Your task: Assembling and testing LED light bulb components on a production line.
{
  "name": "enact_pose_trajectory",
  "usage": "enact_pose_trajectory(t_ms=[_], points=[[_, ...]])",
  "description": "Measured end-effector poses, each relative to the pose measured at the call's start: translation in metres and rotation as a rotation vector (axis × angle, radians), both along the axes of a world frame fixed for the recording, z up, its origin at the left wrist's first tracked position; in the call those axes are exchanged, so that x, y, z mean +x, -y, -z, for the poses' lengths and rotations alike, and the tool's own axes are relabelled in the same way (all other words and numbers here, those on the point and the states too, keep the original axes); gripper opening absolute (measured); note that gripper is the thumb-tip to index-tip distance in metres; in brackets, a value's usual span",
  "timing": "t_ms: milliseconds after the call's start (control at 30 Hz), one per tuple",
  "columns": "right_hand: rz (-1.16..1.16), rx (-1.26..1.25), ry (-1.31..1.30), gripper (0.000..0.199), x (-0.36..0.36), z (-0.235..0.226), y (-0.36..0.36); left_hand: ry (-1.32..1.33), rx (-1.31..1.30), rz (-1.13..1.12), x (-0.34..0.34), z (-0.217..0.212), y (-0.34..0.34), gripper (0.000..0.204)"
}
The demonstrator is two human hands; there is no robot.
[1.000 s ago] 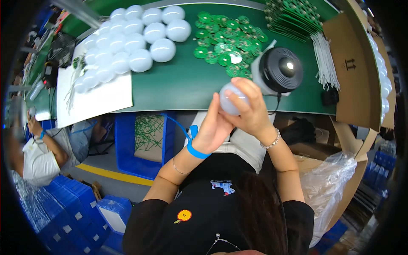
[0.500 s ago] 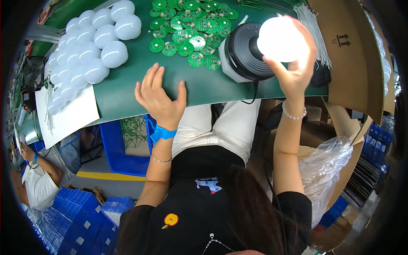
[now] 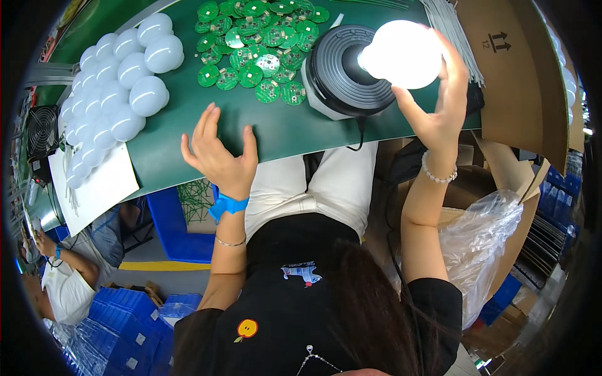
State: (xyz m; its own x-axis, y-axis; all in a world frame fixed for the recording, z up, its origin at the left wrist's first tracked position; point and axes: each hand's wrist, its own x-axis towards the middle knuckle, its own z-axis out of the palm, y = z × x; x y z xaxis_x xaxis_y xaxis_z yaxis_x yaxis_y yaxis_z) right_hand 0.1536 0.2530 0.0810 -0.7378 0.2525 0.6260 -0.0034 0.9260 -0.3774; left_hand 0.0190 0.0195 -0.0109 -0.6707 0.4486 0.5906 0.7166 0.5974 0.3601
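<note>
The right hand (image 3: 444, 100) is pinching the glowing bulb (image 3: 406, 55) between thumb and fingers, its long axis running sideways and its neck pointing left at the middle of the black stand (image 3: 342, 88). A cardboard wall (image 3: 517, 106) is rising right of that grip. Leftward, open green tabletop (image 3: 282, 128) is stretching toward the left hand (image 3: 221, 160), spreading its fingers near the front edge, with green discs (image 3: 256, 55) lying beyond.

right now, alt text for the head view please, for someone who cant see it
The right hand holds a glowing bulb at a round black device on a green table. The left hand, open and empty, is over the table's near edge. Green boards lie between white globes and the device.
</note>
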Motion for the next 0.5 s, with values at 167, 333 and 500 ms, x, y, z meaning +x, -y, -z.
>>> enact_pose_trajectory(t_ms=[167, 333, 500], points=[[-0.003, 0.187, -0.117, 0.072, -0.009, -0.004, 0.009, -0.022, -0.015, 0.007, -0.001, 0.0, 0.001, 0.051], [0.058, 0.031, -0.152, 0.067, -0.028, -0.019, 0.016, -0.037, -0.003, 0.018, -0.001, 0.0, -0.002, 0.051], [-0.635, -0.178, -0.71, 0.061, -0.064, 0.025, -0.016, -0.04, -0.01, 0.022, -0.001, 0.003, -0.001, 0.051]])
